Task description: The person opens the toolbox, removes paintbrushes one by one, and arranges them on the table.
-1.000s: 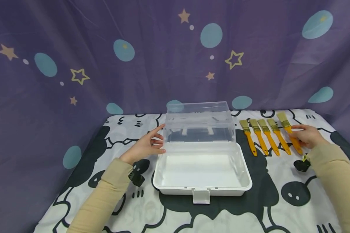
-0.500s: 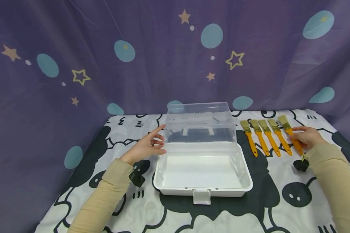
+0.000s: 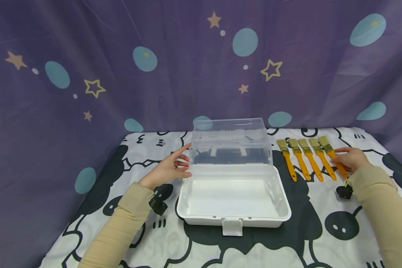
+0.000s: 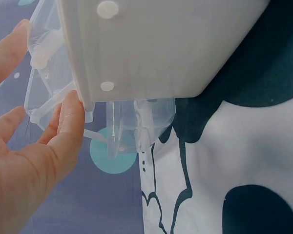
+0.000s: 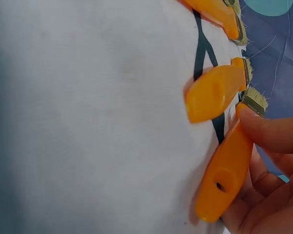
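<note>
My right hand (image 3: 352, 158) pinches the handle of the rightmost paintbrush (image 3: 340, 167), thumb on the upper face in the right wrist view. It is one of several flat paintbrushes with orange handles and pale bristles, lined up side by side, bristles pointing away. My left hand (image 3: 169, 168) is at the left side of a white plastic box (image 3: 232, 197), fingers spread and mostly straight. In the left wrist view, fingertips touch the clear lid (image 4: 44, 53) and the box's rim. The lid stands raised at the back, and the box's inside is bare.
A clear latch (image 3: 232, 227) hangs from the front of the box. The paintbrushes lie to the box's right on a black-and-white patterned cloth (image 3: 254, 257). Behind the table hangs a purple curtain (image 3: 187, 93) with stars and blue ovals.
My right hand has drawn the rightmost paintbrush a little nearer and leftward, so its bristles sit closer to level with the others. The left hand and box have stayed put.
</note>
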The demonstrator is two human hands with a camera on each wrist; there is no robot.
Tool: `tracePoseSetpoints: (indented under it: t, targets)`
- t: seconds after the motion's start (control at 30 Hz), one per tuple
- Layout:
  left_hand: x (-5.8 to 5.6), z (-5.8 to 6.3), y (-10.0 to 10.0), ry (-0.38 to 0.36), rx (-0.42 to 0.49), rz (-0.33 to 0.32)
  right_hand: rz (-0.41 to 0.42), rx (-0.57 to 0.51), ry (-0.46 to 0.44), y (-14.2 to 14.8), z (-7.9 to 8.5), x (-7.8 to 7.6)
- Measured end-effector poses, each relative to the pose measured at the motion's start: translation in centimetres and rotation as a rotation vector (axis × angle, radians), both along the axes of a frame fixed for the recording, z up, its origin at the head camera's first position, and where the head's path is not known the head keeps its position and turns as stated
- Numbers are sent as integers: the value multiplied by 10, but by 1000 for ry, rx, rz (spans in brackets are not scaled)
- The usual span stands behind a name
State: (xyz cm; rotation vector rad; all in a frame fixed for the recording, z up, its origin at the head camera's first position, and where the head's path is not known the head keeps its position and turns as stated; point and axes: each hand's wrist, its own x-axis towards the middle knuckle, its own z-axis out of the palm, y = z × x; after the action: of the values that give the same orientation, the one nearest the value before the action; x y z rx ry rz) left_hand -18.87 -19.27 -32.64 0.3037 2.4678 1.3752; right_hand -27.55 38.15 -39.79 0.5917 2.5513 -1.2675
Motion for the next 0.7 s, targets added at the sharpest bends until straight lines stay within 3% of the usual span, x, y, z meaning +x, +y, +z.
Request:
tracePoseSetpoints:
  t: [0.27,0.7]
  targets:
    - [-1,2,1,-4,0,4,23,100,9,1,3,3]
    - [-2,2,1,-4,-6,-3,-30,97,12,0,8,9]
